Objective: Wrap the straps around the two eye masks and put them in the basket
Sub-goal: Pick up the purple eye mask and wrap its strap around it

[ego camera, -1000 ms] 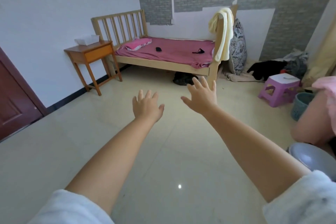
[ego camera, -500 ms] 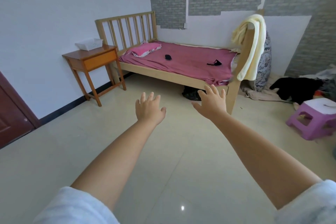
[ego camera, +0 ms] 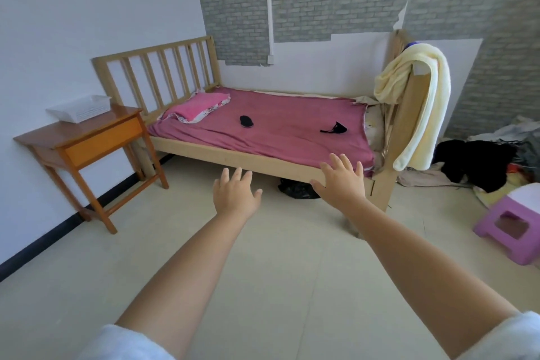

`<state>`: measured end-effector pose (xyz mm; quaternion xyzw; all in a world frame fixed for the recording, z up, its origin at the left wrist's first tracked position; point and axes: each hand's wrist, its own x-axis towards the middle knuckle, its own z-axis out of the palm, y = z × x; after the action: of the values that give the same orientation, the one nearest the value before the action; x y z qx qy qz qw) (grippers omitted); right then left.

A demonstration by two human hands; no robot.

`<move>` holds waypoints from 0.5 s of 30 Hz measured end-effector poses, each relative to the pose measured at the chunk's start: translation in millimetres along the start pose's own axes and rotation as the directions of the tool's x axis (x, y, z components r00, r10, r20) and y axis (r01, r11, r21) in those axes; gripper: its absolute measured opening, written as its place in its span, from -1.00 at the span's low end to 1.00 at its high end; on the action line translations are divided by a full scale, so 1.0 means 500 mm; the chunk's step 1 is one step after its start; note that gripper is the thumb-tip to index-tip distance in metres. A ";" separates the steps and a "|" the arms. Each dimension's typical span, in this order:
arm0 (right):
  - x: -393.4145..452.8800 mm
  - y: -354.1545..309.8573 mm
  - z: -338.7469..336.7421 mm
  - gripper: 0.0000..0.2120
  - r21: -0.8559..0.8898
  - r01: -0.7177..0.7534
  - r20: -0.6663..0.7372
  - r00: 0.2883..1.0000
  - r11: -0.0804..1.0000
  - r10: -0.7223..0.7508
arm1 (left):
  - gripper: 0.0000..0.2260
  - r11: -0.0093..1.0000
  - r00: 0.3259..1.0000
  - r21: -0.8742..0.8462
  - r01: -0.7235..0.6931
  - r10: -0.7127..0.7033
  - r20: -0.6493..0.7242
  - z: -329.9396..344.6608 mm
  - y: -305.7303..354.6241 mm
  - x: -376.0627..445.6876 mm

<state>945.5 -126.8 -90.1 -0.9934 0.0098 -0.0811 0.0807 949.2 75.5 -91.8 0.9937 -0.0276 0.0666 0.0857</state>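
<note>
1. Left hand (ego camera: 233, 196) & right hand (ego camera: 342, 181): both are held out palm-down over the tiled floor (ego camera: 263, 286), in front of the bed; fingers are spread apart on each, nothing is gripped. White sleeves are seen at the bottom edge of the view.
2. Wooden bed (ego camera: 222, 155), slatted headboard at left, is covered w/ a pink-red sheet (ego camera: 292, 131). A pink pillow (ego camera: 195, 107) is laid at the head end.
3. Eye mask A (ego camera: 246, 121): black, oval, compact; it is laid on the sheet near mid-bed, just right of the pillow. Whether its strap is wrapped cannot be told at this size.
4. Eye mask B (ego camera: 336, 128): black, crumpled, w/ a loose strap trailing to its left; it is laid on the sheet toward the foot end, well apart from mask A.
5. White basket (ego camera: 79, 108): slotted plastic, shallow; it is set on the orange-brown side table (ego camera: 87, 137), which is placed against the white wall beside the headboard. Contents cannot be seen.
6. A pale yellow towel (ego camera: 418, 102) is draped over the footboard.
7. A black bag (ego camera: 295, 188) is partly seen under the bed, between the two hands in the view.
8. A purple stool (ego camera: 511, 222) w/ white top is seen at right, near a heap of clothes (ego camera: 479, 161) on the floor.
</note>
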 end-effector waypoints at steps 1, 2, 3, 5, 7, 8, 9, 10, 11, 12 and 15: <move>0.053 0.010 0.014 -0.50 -0.007 -0.010 0.004 1.000 1.000 0.010 | -0.54 1.000 1.000 0.003 -0.005 0.005 0.002 0.016 -0.001 0.056; 0.108 0.021 0.029 -0.50 -0.013 -0.020 0.007 1.000 1.000 0.020 | -0.53 1.000 1.000 0.007 -0.011 0.011 0.006 0.032 0.000 0.113; 0.163 0.034 0.042 -0.49 -0.016 -0.029 0.008 1.000 0.999 0.029 | -0.53 1.000 1.000 0.013 -0.017 0.017 0.011 0.048 0.003 0.170; 0.276 0.063 0.068 -0.48 0.003 -0.047 0.003 0.999 0.999 0.047 | -0.53 1.000 0.999 0.018 -0.022 0.022 0.026 0.077 0.013 0.288; 0.383 0.092 0.086 -0.48 0.022 -0.072 0.018 0.997 0.997 0.072 | -0.53 1.000 0.998 0.023 -0.013 0.012 0.055 0.100 0.025 0.399; 0.436 0.108 0.096 -0.48 0.028 -0.086 0.024 0.996 0.996 0.085 | -0.53 0.999 0.998 0.031 -0.016 0.015 0.063 0.109 0.031 0.455; 0.487 0.122 0.106 -0.48 0.031 -0.101 0.029 0.995 0.994 0.100 | -0.52 0.999 0.998 0.042 -0.027 0.024 0.065 0.118 0.037 0.508; 0.536 0.135 0.115 -0.49 0.030 -0.115 0.035 0.993 0.993 0.114 | -0.52 0.998 0.997 0.052 -0.038 0.035 0.062 0.126 0.042 0.560; 0.584 0.147 0.125 -0.49 0.029 -0.127 0.040 0.991 0.991 0.126 | -0.52 0.998 0.997 0.053 -0.046 0.043 0.058 0.134 0.046 0.612; 0.629 0.158 0.134 -0.49 0.027 -0.137 0.047 0.990 0.990 0.135 | -0.53 0.997 0.997 0.052 -0.050 0.047 0.056 0.143 0.049 0.661; 0.761 0.185 0.167 -0.50 0.007 -0.154 0.084 0.985 0.988 0.153 | -0.53 0.998 0.996 0.044 -0.054 0.050 0.077 0.180 0.058 0.800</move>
<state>1334.1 -217.1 -125.7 -0.9916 0.0822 -0.0333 0.0937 1354.6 13.7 -120.0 0.9962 -0.0550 0.0318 0.0600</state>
